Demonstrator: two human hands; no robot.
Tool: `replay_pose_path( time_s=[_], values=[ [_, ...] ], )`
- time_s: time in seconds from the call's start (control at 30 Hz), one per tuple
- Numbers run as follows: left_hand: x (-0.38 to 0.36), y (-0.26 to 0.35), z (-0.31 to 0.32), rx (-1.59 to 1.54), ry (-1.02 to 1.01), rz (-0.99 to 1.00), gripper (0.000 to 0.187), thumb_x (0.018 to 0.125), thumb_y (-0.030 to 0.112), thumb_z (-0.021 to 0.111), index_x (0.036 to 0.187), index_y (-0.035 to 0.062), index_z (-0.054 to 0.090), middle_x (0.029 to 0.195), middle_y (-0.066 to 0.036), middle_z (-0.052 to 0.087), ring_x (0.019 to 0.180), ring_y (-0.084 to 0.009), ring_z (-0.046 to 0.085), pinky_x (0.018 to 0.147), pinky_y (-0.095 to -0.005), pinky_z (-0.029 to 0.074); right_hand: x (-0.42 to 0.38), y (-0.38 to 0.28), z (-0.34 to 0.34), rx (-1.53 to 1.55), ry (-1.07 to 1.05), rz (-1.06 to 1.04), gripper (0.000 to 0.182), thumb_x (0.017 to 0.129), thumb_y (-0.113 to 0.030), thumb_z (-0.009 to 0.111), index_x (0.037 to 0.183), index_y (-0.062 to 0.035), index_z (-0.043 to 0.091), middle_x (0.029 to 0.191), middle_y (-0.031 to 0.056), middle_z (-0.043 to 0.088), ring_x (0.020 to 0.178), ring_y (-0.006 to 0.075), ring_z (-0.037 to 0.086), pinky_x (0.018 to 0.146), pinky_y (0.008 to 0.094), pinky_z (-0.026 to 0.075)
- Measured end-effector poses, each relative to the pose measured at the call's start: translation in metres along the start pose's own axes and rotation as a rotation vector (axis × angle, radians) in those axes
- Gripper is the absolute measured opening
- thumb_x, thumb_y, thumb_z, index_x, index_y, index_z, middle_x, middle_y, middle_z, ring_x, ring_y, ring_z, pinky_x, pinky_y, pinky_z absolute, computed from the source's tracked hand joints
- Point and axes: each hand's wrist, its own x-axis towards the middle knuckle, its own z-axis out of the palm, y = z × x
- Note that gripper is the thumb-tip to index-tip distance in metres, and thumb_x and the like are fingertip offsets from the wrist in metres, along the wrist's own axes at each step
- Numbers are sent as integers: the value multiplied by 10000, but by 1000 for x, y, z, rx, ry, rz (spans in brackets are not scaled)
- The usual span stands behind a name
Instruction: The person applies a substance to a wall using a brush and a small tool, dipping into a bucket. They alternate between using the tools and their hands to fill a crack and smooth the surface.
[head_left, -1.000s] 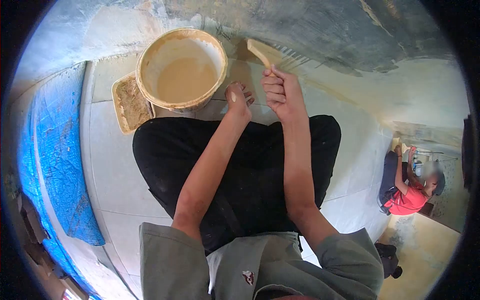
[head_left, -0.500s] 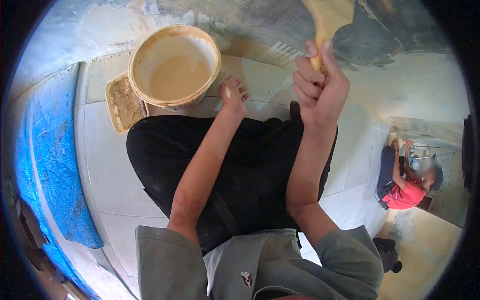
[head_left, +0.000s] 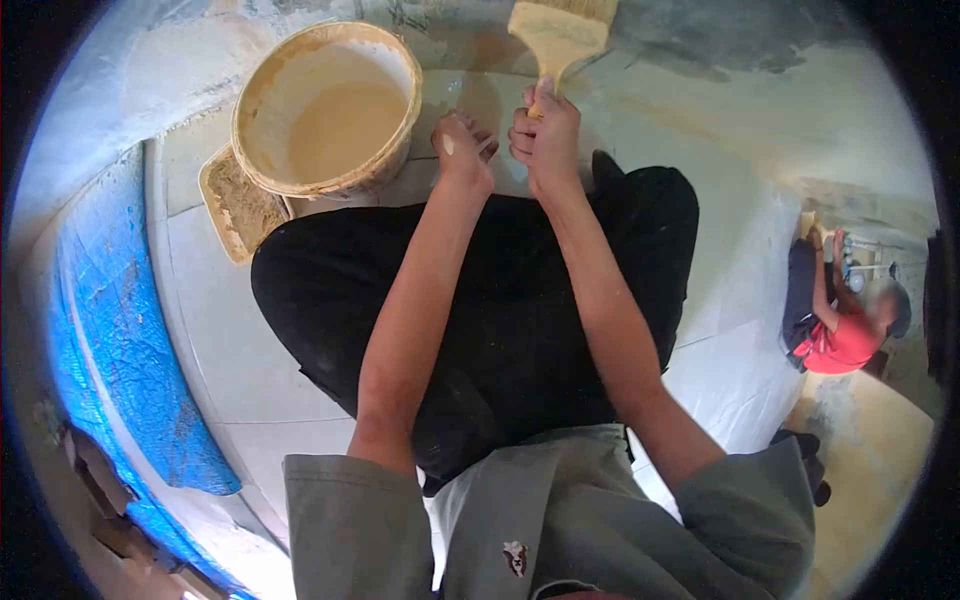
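Note:
My right hand (head_left: 546,138) is closed round the handle of a wide brush (head_left: 560,38), whose bristles point up at the top edge of the view. Just left of it, my left hand (head_left: 464,150) has its fingers curled beside the bucket; a thin pale thing shows at the fingers, too small to name. A pale smear marks the back of this hand. The round bucket (head_left: 250,115) holds beige liquid and has a beige-crusted rim. Under its left side lies a shallow tray (head_left: 240,205) with rough, dried-looking brown material.
A smeared wall (head_left: 700,50) runs along the top. Blue sheeting (head_left: 140,340) lies at the left on pale floor tiles (head_left: 250,370). A person in red (head_left: 840,335) sits by the wall at the right, with another dark shape (head_left: 805,460) below.
My right hand has come left and down with the brush, nearer my left hand. The bucket and tray appear slightly further up and left; the person in red appears further right.

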Motion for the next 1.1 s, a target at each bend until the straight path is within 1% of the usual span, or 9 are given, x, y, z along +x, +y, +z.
replay_pose_path(
  time_s=[0.13,0.2,0.23,0.3,0.47,0.57,0.73,1.03,1.1],
  values=[
    [19,-7,-7,-132,-146,10,352,849,274,410,1141,78,429,1044,-78,438,869,-230,452,704,-389,404,13,42,-1,-105,115,28,321,956,-375,400,788,-104,439,531,-58,319,375,46,222,339,215,125],
    [11,-2,-5,-64,-88,-54,344,848,267,410,1135,78,431,1019,-77,438,864,-228,452,695,-389,407,20,54,-3,-102,118,315,279,945,-296,387,770,-85,440,528,-56,316,373,55,230,322,210,147],
    [6,3,-2,-23,-31,-97,335,848,260,410,1128,78,434,993,-77,438,860,-226,451,686,-389,409,24,55,-8,-79,129,324,279,945,-296,387,770,-85,440,528,-56,316,373,55,230,322,210,147],
    [-3,9,0,-1,-16,-143,323,849,253,406,1120,80,438,984,-73,438,852,-224,447,680,-384,410,30,50,-18,363,-19,693,231,920,-221,383,748,-75,434,528,-53,311,372,53,230,306,196,172],
    [21,3,-14,58,-86,-208,294,850,249,403,1088,81,444,969,-66,434,861,-220,433,682,-373,411,29,39,-11,315,-18,575,180,905,-181,407,762,-72,423,534,-55,299,376,47,225,300,183,183],
    [27,1,-15,6,-155,-107,293,847,243,410,1084,72,437,959,-61,431,896,-229,428,722,-401,405,36,31,-11,336,-26,547,165,905,-178,414,778,-74,424,538,-60,298,380,43,222,303,184,175],
    [23,2,-15,52,-189,-74,354,774,145,407,1121,73,423,1016,-82,406,958,-268,406,855,-442,351,18,-2,-16,373,-87,511,170,912,-197,426,786,-82,429,547,-73,289,389,27,220,311,179,165],
    [18,5,-19,74,-140,-75,426,705,96,439,1130,72,418,1031,-87,400,955,-269,395,843,-438,350,-31,-84,-24,204,-314,139,238,907,-308,472,816,-89,454,559,-90,270,393,-1,206,323,169,136],
    [20,8,-20,73,-136,-93,428,700,93,439,1126,74,419,1019,-83,406,939,-264,397,827,-432,354,-18,-95,-45,575,-826,305,438,888,-342,574,1229,-84,480,774,27,647,467,192,540,399,244,411]
  ],
)
